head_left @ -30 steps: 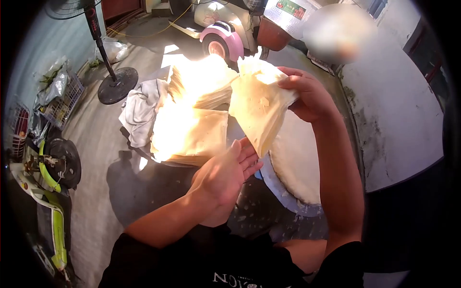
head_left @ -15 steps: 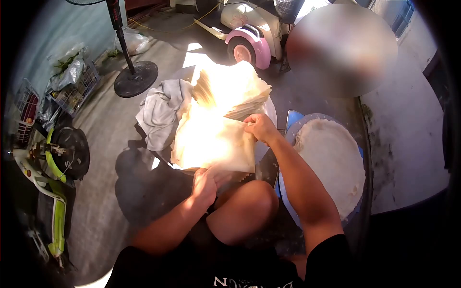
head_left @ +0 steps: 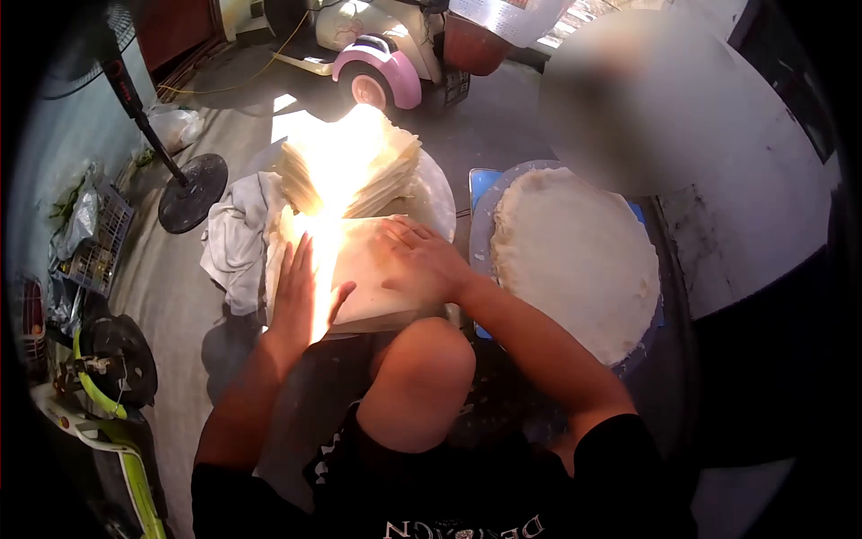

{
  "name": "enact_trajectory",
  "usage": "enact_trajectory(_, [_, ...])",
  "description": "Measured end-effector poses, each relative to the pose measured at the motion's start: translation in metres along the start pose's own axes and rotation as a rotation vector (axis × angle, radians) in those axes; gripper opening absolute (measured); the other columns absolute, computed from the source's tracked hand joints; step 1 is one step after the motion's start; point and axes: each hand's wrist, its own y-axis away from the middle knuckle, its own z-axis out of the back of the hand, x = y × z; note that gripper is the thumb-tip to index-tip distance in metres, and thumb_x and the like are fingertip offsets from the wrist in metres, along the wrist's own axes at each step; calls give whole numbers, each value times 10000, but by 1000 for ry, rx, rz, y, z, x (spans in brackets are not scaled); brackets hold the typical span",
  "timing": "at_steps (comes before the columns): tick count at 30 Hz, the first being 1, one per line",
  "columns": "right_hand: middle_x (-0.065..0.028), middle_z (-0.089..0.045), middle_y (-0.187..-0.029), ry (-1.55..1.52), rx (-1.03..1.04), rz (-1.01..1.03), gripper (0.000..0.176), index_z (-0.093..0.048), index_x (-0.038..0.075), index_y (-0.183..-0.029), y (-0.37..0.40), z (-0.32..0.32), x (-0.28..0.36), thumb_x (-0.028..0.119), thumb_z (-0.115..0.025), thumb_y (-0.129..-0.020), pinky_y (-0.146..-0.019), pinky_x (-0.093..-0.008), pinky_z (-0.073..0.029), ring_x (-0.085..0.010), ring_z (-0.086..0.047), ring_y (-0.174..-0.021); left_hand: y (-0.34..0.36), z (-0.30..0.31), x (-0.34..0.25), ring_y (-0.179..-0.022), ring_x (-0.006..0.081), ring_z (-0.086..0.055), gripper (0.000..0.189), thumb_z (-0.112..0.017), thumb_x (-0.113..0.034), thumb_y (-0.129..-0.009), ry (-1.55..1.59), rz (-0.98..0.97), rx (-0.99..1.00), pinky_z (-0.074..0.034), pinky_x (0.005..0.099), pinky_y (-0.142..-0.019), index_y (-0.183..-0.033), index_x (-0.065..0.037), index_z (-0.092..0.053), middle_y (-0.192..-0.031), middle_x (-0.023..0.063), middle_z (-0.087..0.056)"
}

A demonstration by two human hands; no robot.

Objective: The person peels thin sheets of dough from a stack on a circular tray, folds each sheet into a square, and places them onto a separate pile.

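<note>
Both hands rest on a stack of thin pale sheets [head_left: 359, 305] just beyond the knee. My left hand [head_left: 301, 292] lies on its left part, fingers stretched out and thumb apart. Across the upper right part of the stack my right hand [head_left: 417, 259] lies flat with fingers spread, slightly blurred. Behind is a taller pile of folded sheets [head_left: 355, 166], its top washed out by sunlight. A crumpled grey cloth [head_left: 238, 238] lies to the left of both piles. Right of my right hand, a broad round pale mass [head_left: 575, 260] covers a tray.
A black fan base [head_left: 193, 191] stands on the floor at the left, with a wire basket [head_left: 99, 242] beyond it. A green scooter [head_left: 135, 467] is at the lower left. A vehicle with a pink wheel guard [head_left: 386, 67] stands at the back, near a white wall [head_left: 745, 216] on the right.
Both hands have let go of the sheet's edges and now lie flat on the stack. The sheet's raised right edge has come down. The whole view has shifted.
</note>
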Motion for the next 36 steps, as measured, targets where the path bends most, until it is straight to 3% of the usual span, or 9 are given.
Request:
enact_trajectory(2, [-179, -375, -1558, -46, 53, -30, 711, -481, 32, -1430, 10, -7, 0, 498, -605, -907, -1200, -435, -256, -330, -267, -1493, 15, -38, 53, -1477, 415, -222, 833, -656, -478, -910, -69, 109, 161, -167, 548, -1210, -1476, 53, -355, -1531, 286, -329])
enact_trajectory(4, [-175, -371, -1564, -67, 27, -73, 721, -471, 35, -1440, 12, -17, -2, 508, -594, -909, -1202, -443, -243, -330, -260, -1495, 7, -39, 61, -1508, 393, -154, 858, -650, -446, -917, -174, 232, 469, -137, 561, -1212, -1546, -13, -258, -1599, 235, -239])
enact_trajectory(13, [-179, -526, -1423, -107, -148, -105, 587, -566, 41, -1343, 42, 12, -13, 417, -653, -901, -1127, -453, -353, -366, -447, -1360, -2, -30, 56, -1432, 475, -277, 789, -701, -262, -872, 38, 76, 381, -230, 576, -1170, -1504, 16, -320, -1543, 291, -310])
enact_trajectory(17, [-132, -682, -963, -27, -472, -588, 265, -682, 58, -1035, 139, 66, -68, 228, -697, -832, -845, -436, -517, -330, -645, -954, -9, -21, 51, -1277, 506, -433, 615, -706, -146, -821, 178, -136, 199, -319, 522, -1125, -1348, 75, -480, -1363, 318, -493])
enact_trajectory(21, [-118, -658, -1068, 150, -586, -1293, 280, -656, 74, -1054, 273, 108, -146, 227, -734, -834, -800, -442, -531, -319, -656, -938, -3, -27, 77, -1231, 487, -482, 539, -703, -115, -819, 2, -178, 20, -367, 516, -1090, -1283, 86, -517, -1309, 303, -539])
enact_trajectory(24, [-173, -625, -1158, 405, -586, -1533, 442, -608, 53, -1146, 339, 142, -168, 303, -772, -820, -877, -466, -542, -355, -638, -1063, -26, -7, 14, -1216, 454, -516, 478, -693, -84, -831, 391, 158, 7, -393, 480, -1076, -1258, 73, -545, -1293, 283, -561])
enact_trajectory(28, [-204, -582, -1308, 372, -484, -1725, 635, -587, 59, -1242, 380, 157, -198, 410, -804, -760, -949, -475, -509, -374, -602, -1173, -68, 23, -87, -1268, 379, -542, 473, -703, -19, -826, 335, -47, -17, -392, 439, -1106, -1286, 3, -596, -1315, 190, -607])
enact_trajectory(34, [-219, -677, -1138, 393, -225, -1710, 318, -673, 36, -1088, 410, 154, -233, 244, -689, -849, -898, -482, -544, -386, -648, -1125, -120, 28, -229, -1269, 331, -572, 357, -743, -62, -828, 771, -386, 203, -427, 413, -1083, -1178, -33, -683, -1240, 131, -668])
enact_trajectory(36, [-232, -704, -993, 369, -505, -1713, 218, -700, 15, -1009, 411, 153, -238, 129, -601, -852, -838, -478, -549, -377, -692, -992, -127, 11, -256, -1238, 310, -592, 343, -748, -79, -836, 888, -394, 293, -443, 393, -1061, -1171, -37, -687, -1215, 124, -679])
